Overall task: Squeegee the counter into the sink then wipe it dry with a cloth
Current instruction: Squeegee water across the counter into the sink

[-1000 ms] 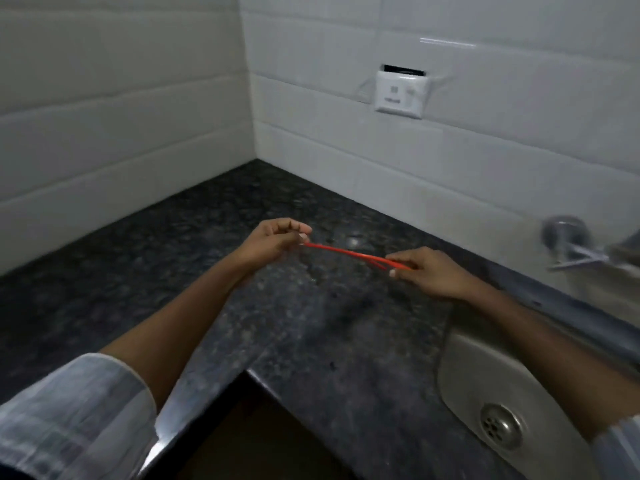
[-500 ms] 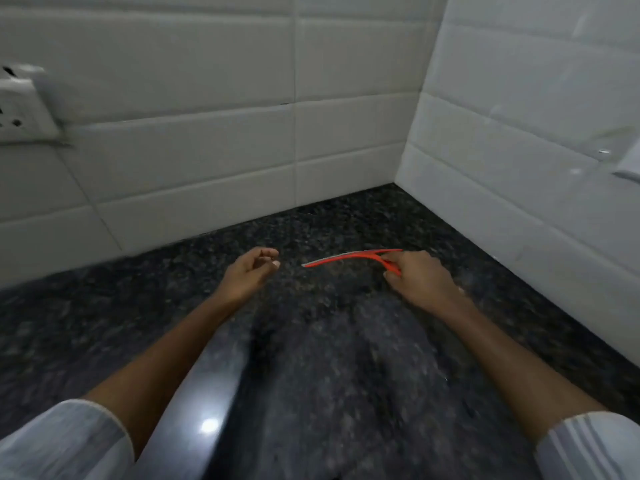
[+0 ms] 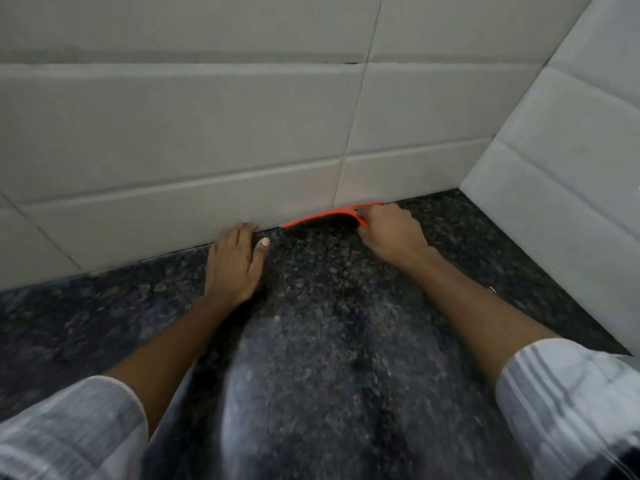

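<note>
Striped sleeves [image 3: 69, 431] nearest, dark speckled granite table [image 3: 329, 358], left hand [image 3: 235, 265] flat and open at 11 o'clock, right hand [image 3: 391, 233] gripping red squeegee [image 3: 325, 216] at 12 o'clock against white tiled wall [image 3: 207, 133], corner at 2 o'clock.

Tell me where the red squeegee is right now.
In the head view the red squeegee is held in the right hand, its blade against the base of the tiled wall at the back of the counter, right of the left hand.

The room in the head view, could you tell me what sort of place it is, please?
Probably a kitchen or washroom corner: a dark speckled stone counter meets white tiled walls, and the right hand holds a red squeegee against the wall's base.
</note>
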